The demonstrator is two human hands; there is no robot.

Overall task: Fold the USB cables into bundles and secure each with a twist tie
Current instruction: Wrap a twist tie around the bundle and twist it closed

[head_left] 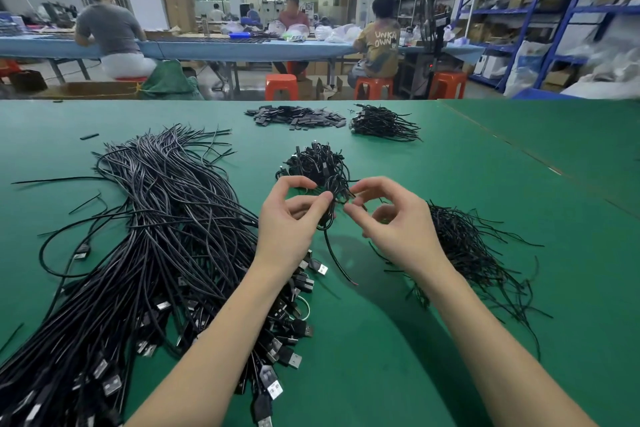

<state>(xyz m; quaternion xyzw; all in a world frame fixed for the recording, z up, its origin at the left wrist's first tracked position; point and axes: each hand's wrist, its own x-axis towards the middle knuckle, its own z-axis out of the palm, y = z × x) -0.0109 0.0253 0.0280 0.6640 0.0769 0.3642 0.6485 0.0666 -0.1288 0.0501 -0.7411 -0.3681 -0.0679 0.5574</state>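
- Surface (pixel 450 184): matt green, felt-like covering.
- USB cables (pixel 166 218): black sheathing with a slight sheen; plugs tipped in shiny metal.
- Stools (pixel 281 86): glossy orange plastic.

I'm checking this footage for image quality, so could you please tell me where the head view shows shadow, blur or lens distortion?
Head view: the hands cast a soft shadow on the green table under the right hand; the left hand and the folded cable are sharp; the blue shelving is smeared and bowed by the wide lens; ceiling lights glare.
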